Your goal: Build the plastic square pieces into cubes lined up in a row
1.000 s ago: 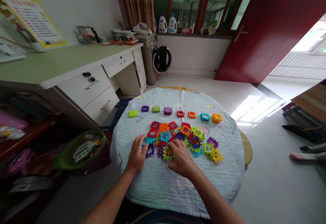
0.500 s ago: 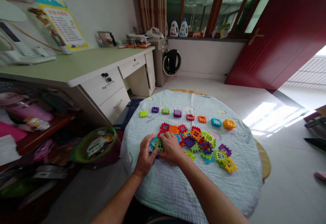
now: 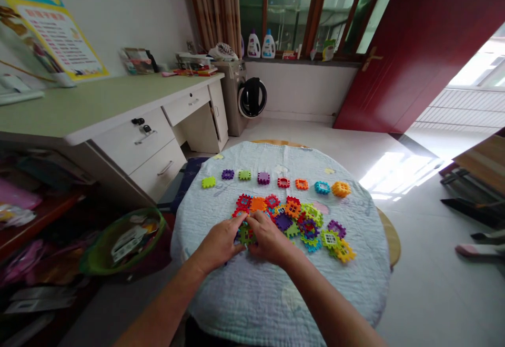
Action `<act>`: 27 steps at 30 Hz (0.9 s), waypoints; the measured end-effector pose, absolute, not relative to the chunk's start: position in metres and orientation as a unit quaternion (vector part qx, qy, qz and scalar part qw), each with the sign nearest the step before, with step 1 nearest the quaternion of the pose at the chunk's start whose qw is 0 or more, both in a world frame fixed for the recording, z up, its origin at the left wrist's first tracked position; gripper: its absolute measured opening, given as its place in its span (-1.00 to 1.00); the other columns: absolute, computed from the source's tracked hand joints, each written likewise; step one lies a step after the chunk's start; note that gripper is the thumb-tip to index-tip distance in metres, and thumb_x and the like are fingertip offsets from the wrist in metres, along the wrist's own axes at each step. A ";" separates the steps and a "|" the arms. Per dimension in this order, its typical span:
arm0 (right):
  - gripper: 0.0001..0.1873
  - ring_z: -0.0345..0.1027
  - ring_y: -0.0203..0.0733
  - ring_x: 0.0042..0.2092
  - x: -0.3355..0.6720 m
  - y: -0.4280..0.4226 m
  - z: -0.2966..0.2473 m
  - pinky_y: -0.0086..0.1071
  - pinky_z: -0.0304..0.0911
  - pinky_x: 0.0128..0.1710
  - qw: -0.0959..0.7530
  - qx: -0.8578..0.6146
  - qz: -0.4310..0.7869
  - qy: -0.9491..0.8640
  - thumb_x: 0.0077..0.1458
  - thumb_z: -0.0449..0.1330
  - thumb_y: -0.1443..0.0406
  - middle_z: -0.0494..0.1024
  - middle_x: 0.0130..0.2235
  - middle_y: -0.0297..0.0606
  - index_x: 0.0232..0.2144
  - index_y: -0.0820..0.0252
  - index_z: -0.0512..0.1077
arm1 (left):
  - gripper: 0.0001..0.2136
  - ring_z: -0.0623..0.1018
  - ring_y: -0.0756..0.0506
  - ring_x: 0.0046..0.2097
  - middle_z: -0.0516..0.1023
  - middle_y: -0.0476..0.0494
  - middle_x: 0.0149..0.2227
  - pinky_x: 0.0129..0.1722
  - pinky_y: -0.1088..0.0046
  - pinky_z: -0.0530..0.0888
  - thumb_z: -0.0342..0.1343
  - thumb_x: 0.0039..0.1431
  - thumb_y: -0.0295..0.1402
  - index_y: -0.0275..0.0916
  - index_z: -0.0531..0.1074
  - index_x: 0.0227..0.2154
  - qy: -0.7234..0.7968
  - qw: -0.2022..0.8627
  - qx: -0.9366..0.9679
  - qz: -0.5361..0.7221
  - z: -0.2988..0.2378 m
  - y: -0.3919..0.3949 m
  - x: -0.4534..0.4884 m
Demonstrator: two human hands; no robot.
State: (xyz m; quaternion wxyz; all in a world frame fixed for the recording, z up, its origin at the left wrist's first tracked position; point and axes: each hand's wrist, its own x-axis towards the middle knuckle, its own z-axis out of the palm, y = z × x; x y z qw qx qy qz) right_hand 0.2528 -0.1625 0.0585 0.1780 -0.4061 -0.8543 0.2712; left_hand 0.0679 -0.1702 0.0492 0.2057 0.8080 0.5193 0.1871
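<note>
My left hand point(image 3: 221, 241) and my right hand point(image 3: 270, 237) meet at the near left edge of a loose pile of plastic interlocking tiles. Between their fingers and thumbs is a green interlocking tile point(image 3: 246, 235), partly covered by the hands. Just beyond the fingertips lie an orange tile point(image 3: 258, 203) and a red tile point(image 3: 243, 201). To the right of my right hand are a dark purple tile point(image 3: 283, 221), another orange tile point(image 3: 293, 208) and a light green window tile point(image 3: 330, 238). A yellow tile point(image 3: 345, 251) ends the pile.
Small joined blocks stand in a row farther back, from a lime block point(image 3: 209, 182) to a yellow-orange block point(image 3: 341, 189). A pale blue cloth point(image 3: 284, 294) covers the round table. A green bin point(image 3: 89, 255) stands at left, below a desk point(image 3: 98, 97).
My left hand's fingers have come in close to the right hand's, both now around the green tile. The view has swung somewhat to the right. The back row of blocks looks the same.
</note>
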 end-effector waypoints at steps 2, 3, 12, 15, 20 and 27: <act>-0.42 0.23 -0.11 -0.01 0.258 -0.165 0.062 -0.21 0.21 0.06 0.193 -0.405 0.268 -0.853 -0.11 0.19 0.44 0.34 -0.05 -0.15 0.03 0.18 0.28 | -0.38 0.56 -0.23 0.02 0.55 -0.19 0.04 0.03 0.23 0.48 0.19 -0.05 -0.34 -0.11 0.32 0.16 0.515 0.207 0.811 0.184 0.053 -0.168 0.074; -0.40 0.23 -0.10 0.01 0.263 -0.166 0.064 -0.20 0.20 0.07 0.204 -0.404 0.266 -0.851 -0.11 0.19 0.43 0.34 -0.03 -0.15 0.05 0.17 0.27 | -0.40 0.57 -0.23 0.01 0.56 -0.18 0.04 0.03 0.24 0.48 0.18 -0.05 -0.33 -0.10 0.34 0.15 0.511 0.209 0.813 0.186 0.055 -0.166 0.076; -0.57 0.35 0.00 0.00 0.451 -0.125 0.030 -0.07 0.22 0.10 0.328 -0.655 0.102 -0.673 0.10 0.06 0.08 0.46 -0.05 -0.06 -0.08 0.20 0.43 | -0.46 0.58 -0.15 -0.05 0.61 -0.12 -0.06 0.02 0.35 0.47 0.18 -0.09 -0.27 -0.23 0.42 0.04 0.581 0.183 0.756 0.240 0.067 -0.081 0.045; -0.56 0.39 0.04 -0.01 0.512 -0.112 -0.008 -0.06 0.25 0.08 0.322 -0.709 0.076 -0.622 0.08 0.00 0.02 0.52 -0.08 -0.02 -0.21 0.18 0.48 | -0.48 0.58 -0.14 -0.04 0.61 -0.14 -0.07 -0.01 0.40 0.46 0.20 -0.09 -0.31 -0.22 0.40 0.03 0.612 0.152 0.749 0.205 0.066 -0.045 0.039; -0.46 0.35 0.04 0.11 0.551 -0.109 -0.052 -0.05 0.17 0.20 0.322 -0.708 0.094 -0.621 0.11 -0.10 0.01 0.52 0.01 0.01 -0.20 0.21 0.51 | -0.50 0.58 -0.17 -0.10 0.60 -0.19 -0.10 -0.10 0.41 0.45 0.20 -0.08 -0.37 -0.21 0.38 0.02 0.663 0.107 0.729 0.133 0.058 0.003 0.046; -0.43 0.35 -0.03 0.13 0.556 -0.110 -0.067 -0.08 0.13 0.25 0.357 -0.711 0.093 -0.598 0.15 -0.13 -0.01 0.55 0.01 -0.06 -0.18 0.19 0.54 | -0.46 0.57 -0.21 -0.11 0.61 -0.17 -0.16 -0.13 0.39 0.43 0.21 -0.21 -0.46 -0.17 0.41 -0.03 0.661 0.109 0.737 0.085 0.040 0.049 0.056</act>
